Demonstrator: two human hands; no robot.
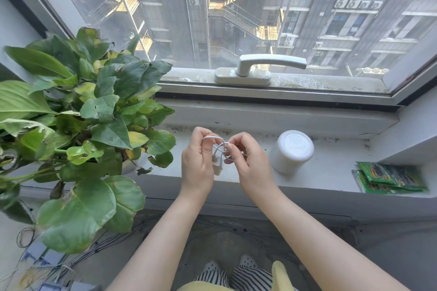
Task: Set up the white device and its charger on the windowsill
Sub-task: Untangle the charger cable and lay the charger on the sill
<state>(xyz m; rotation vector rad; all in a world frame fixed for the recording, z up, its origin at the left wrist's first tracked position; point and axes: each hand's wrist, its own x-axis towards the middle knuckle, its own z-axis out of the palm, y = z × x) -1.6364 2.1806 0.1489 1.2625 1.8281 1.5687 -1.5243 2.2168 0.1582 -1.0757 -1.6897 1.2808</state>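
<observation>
A white cylindrical device [291, 154] lies on the grey windowsill [331, 179], its flat round end with faint print turned up toward me. Left of it, both hands hold a coiled white charger cable [218, 149] above the sill. My left hand [197, 163] pinches one loop of the cable from the left, and my right hand [243, 160] pinches the coil from the right. The cable's plug ends hang down between the two hands. The device sits about a hand's width to the right of my right hand.
A large leafy potted plant [78, 125] fills the left side of the sill and overhangs its edge. Green foil packets [390, 177] lie at the sill's right end. A white window handle [260, 66] sits on the frame behind. Wires lie on the floor lower left.
</observation>
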